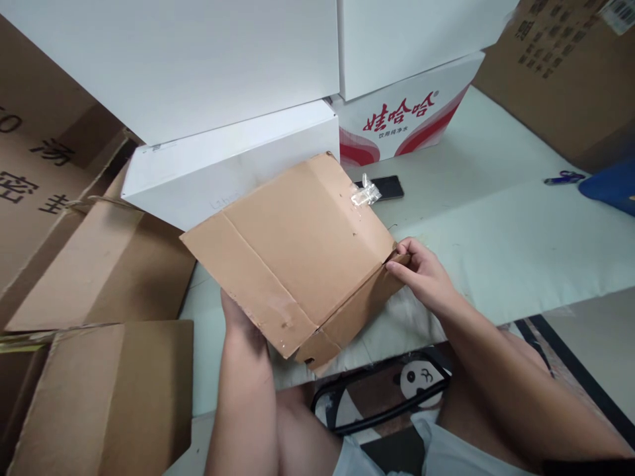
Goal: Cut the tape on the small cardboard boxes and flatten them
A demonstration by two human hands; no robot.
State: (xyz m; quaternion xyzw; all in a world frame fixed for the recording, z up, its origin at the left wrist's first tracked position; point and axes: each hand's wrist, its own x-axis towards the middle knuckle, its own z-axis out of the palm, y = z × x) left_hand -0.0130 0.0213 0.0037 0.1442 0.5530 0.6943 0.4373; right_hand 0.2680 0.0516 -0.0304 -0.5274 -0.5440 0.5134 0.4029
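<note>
A brown cardboard box (297, 238), partly folded flat, is tilted in front of me above the table. Creases mark its flaps, and a crumpled strip of clear tape (366, 192) sticks to its upper right edge. My right hand (419, 268) is closed on the box's right corner, pinching the edge of the narrow side flap (357, 304) between thumb and fingers. Behind the lower left of the cardboard is my left hand (243, 320); only its wrist side shows, and the fingers are hidden.
White boxes (233, 165) stand along the back, one with red lettering (401, 112). Brown cartons (124, 390) crowd the left; another (560, 86) is at the back right. A phone (391, 187) lies behind the cardboard. Scissors (564, 178) and a blue object (610, 185) are at right.
</note>
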